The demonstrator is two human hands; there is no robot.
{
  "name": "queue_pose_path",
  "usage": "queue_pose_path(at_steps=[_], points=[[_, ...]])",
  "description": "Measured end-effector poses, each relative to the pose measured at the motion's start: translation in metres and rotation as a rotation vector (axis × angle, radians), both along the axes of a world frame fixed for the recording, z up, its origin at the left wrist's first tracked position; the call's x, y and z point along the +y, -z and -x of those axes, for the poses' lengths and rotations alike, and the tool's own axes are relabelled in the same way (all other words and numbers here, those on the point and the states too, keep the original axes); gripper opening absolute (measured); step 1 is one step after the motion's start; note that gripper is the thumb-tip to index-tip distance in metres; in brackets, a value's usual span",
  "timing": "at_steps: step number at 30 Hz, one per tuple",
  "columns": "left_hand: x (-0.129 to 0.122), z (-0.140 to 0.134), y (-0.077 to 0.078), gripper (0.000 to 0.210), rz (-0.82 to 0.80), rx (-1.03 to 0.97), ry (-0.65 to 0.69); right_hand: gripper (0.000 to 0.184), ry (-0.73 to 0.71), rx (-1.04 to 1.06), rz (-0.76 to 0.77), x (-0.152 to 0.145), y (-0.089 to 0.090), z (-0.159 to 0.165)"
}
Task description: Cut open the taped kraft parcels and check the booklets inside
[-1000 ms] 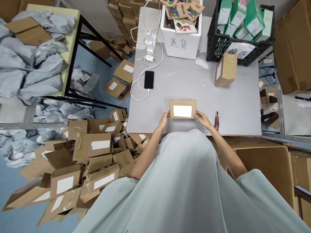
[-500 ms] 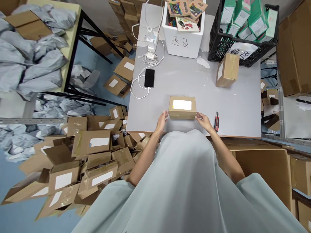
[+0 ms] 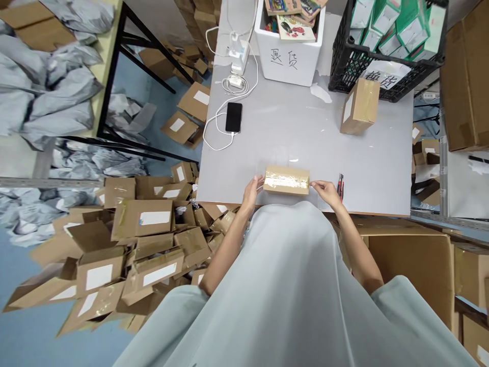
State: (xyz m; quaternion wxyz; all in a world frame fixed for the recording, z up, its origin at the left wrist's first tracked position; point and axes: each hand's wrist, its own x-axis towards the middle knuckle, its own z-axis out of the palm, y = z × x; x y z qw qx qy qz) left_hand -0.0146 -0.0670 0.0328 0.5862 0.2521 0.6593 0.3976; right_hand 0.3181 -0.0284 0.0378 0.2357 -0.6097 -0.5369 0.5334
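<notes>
A small cardboard box [image 3: 286, 181] lies near the front edge of the table with a side sealed in shiny clear tape facing up. My left hand [image 3: 252, 192] is at its left end, fingertips against the cardboard. At the opposite end, my right hand [image 3: 326, 192] has its thumb and fingers pinched close on the box's edge. Between them the two hands hold the box. A red and black box cutter [image 3: 340, 187] rests just beyond my right hand, close to its fingers.
Farther back on the grey table [image 3: 282, 122] stand another cardboard box [image 3: 360, 107], a white bin [image 3: 289, 61] of booklets and a black crate [image 3: 385, 76] of green-white boxes. A phone [image 3: 234, 117] lies on its cable at left. Opened cartons [image 3: 153, 219] crowd the floor.
The box has been turned over toward me: its white label faced up before, and the taped side does now. My right hand has shifted slightly outward.
</notes>
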Motion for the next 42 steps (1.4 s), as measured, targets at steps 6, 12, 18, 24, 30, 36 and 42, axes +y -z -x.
queue_pose_path(at_steps=[6, 12, 18, 24, 30, 36, 42], points=[[-0.011, 0.005, 0.015, 0.066, 0.028, 0.008, -0.037, 0.042, 0.007, 0.035, 0.084, -0.015, 0.014, -0.008], [-0.01, 0.007, 0.035, 0.066, 0.174, 0.012, -0.045, 0.035, 0.028, -0.014, 0.166, -0.016, 0.038, -0.01], [-0.008, -0.001, 0.046, 0.07, 0.213, 0.011, -0.015, 0.028, -0.047, 0.061, 0.217, -0.019, 0.045, 0.009], [0.0, -0.006, 0.037, 0.078, 0.092, 0.046, -0.014, 0.037, -0.005, 0.064, 0.137, -0.007, 0.034, 0.002], [0.005, -0.004, 0.03, 0.088, 0.049, 0.025, 0.042, 0.033, 0.036, 0.036, 0.098, 0.007, 0.03, -0.008], [0.002, -0.007, 0.038, 0.083, 0.104, -0.005, 0.034, 0.035, 0.069, 0.019, 0.12, 0.006, 0.042, -0.005], [-0.002, -0.009, 0.047, 0.073, 0.12, 0.032, 0.016, 0.044, 0.119, -0.016, 0.168, 0.001, 0.053, -0.011]])
